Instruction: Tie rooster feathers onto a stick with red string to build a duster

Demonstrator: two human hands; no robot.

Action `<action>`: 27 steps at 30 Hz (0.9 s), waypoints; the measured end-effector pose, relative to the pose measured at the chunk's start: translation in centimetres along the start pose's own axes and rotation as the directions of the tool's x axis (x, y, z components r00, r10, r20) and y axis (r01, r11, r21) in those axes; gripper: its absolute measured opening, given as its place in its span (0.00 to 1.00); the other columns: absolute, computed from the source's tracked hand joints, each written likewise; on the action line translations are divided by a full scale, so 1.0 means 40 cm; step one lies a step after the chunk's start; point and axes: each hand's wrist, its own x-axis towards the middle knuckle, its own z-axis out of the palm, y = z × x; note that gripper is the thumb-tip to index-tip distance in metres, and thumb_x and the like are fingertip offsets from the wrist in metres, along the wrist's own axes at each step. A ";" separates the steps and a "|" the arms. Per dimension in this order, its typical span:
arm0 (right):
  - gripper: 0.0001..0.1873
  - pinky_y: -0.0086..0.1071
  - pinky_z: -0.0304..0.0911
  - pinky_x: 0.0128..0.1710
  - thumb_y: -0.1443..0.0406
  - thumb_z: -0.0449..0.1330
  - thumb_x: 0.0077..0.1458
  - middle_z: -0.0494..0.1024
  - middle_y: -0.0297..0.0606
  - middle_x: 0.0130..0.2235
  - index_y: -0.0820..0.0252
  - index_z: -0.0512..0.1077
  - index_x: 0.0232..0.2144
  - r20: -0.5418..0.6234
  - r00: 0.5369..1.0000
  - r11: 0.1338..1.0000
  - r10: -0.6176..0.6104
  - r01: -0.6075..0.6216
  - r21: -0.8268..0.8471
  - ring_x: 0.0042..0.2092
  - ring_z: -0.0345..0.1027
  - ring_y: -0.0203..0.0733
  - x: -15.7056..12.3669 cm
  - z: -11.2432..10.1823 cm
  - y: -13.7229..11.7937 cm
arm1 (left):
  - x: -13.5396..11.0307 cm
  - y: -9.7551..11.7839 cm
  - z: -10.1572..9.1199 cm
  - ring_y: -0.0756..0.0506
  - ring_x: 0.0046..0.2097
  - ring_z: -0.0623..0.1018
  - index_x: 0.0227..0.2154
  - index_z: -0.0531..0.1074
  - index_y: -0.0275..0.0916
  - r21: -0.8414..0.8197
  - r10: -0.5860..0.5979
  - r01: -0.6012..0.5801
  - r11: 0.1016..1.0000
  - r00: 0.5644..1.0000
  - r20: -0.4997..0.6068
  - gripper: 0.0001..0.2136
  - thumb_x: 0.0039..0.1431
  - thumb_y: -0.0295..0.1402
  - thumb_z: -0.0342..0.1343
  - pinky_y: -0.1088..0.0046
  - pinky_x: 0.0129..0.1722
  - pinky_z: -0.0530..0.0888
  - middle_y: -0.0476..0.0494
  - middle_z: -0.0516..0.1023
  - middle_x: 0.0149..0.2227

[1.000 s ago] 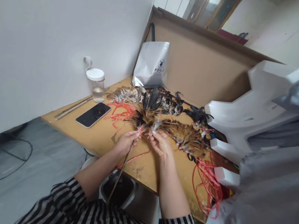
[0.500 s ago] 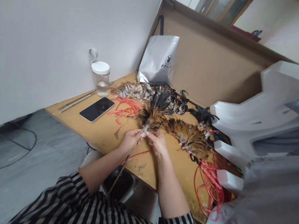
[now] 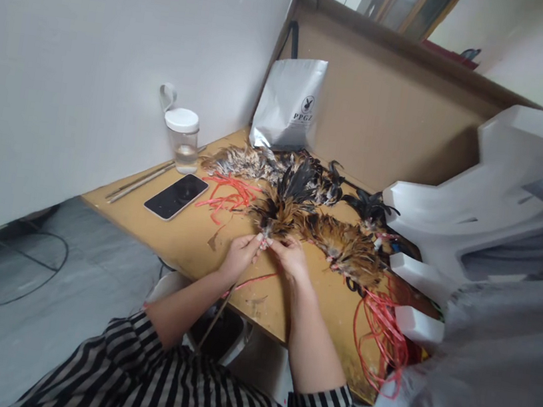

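My left hand (image 3: pixel 240 255) and my right hand (image 3: pixel 289 256) meet over the wooden table (image 3: pixel 185 245), fingers pinched round the base of a feather bundle (image 3: pixel 277 212) of brown and black feathers. A thin stick (image 3: pixel 214 320) runs down from my left hand towards my lap. A red string (image 3: pixel 251 281) trails from under my hands across the table edge. More feathers (image 3: pixel 346 249) lie to the right of my right hand, and paler ones (image 3: pixel 237 159) lie farther back.
A black phone (image 3: pixel 176 195), a lidded glass jar (image 3: pixel 183 140) and two long sticks (image 3: pixel 139 181) lie at the left. A silver bag (image 3: pixel 290 104) leans on a brown board. Red strings (image 3: pixel 379 333) hang at the right by white foam pieces (image 3: pixel 475 192).
My hands have drawn closer together at the bundle's base. The view has shifted a little to the left and up.
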 end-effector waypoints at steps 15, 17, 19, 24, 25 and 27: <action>0.14 0.31 0.62 0.34 0.58 0.66 0.38 0.77 0.38 0.29 0.61 0.72 0.26 -0.052 0.998 0.994 -0.033 0.039 0.102 0.32 0.68 0.39 0.001 0.024 -0.007 | -0.013 0.024 0.013 0.56 0.17 0.56 0.24 0.72 0.34 -0.037 0.003 -0.003 0.999 1.000 -0.014 0.13 0.48 0.41 0.59 0.78 0.18 0.52 0.54 0.62 0.15; 0.14 0.33 0.62 0.39 0.59 0.66 0.39 0.78 0.39 0.33 0.60 0.73 0.29 -0.051 0.996 0.990 -0.069 0.075 0.116 0.35 0.69 0.40 -0.001 0.023 -0.011 | -0.011 0.024 0.011 0.56 0.17 0.57 0.25 0.73 0.34 -0.053 -0.007 0.005 0.999 0.999 -0.034 0.12 0.47 0.40 0.59 0.78 0.18 0.52 0.53 0.63 0.16; 0.14 0.34 0.62 0.41 0.59 0.66 0.39 0.78 0.39 0.33 0.60 0.73 0.30 0.002 0.998 0.986 -0.068 0.067 0.153 0.37 0.70 0.40 -0.001 0.020 -0.010 | -0.006 0.022 0.007 0.57 0.18 0.58 0.26 0.73 0.34 -0.067 -0.015 0.011 0.998 0.998 -0.064 0.12 0.46 0.40 0.60 0.78 0.18 0.53 0.51 0.66 0.19; 0.17 0.28 0.63 0.31 0.59 0.67 0.38 0.76 0.37 0.32 0.62 0.74 0.32 0.209 0.975 0.960 0.071 -0.124 0.252 0.29 0.68 0.33 -0.001 0.009 0.002 | 0.008 0.022 -0.004 0.57 0.18 0.58 0.28 0.73 0.34 -0.063 -0.017 0.013 0.998 0.997 -0.075 0.13 0.46 0.40 0.59 0.79 0.18 0.53 0.51 0.68 0.20; 0.18 0.25 0.60 0.25 0.58 0.67 0.38 0.75 0.35 0.29 0.62 0.73 0.32 0.232 0.966 0.954 0.115 -0.172 0.245 0.24 0.65 0.30 -0.002 0.008 0.002 | 0.012 0.026 -0.006 0.57 0.18 0.58 0.28 0.73 0.33 -0.045 -0.002 -0.001 0.999 0.998 -0.065 0.13 0.47 0.40 0.59 0.79 0.18 0.54 0.51 0.68 0.20; 0.18 0.23 0.47 0.15 0.56 0.66 0.38 0.69 0.30 0.20 0.63 0.73 0.30 0.250 0.951 0.946 0.179 -0.237 0.222 0.16 0.52 0.25 -0.006 0.009 -0.003 | 0.022 0.037 -0.013 0.56 0.19 0.60 0.29 0.74 0.33 0.005 0.051 -0.051 0.999 0.998 -0.039 0.13 0.48 0.40 0.57 0.79 0.20 0.57 0.51 0.69 0.21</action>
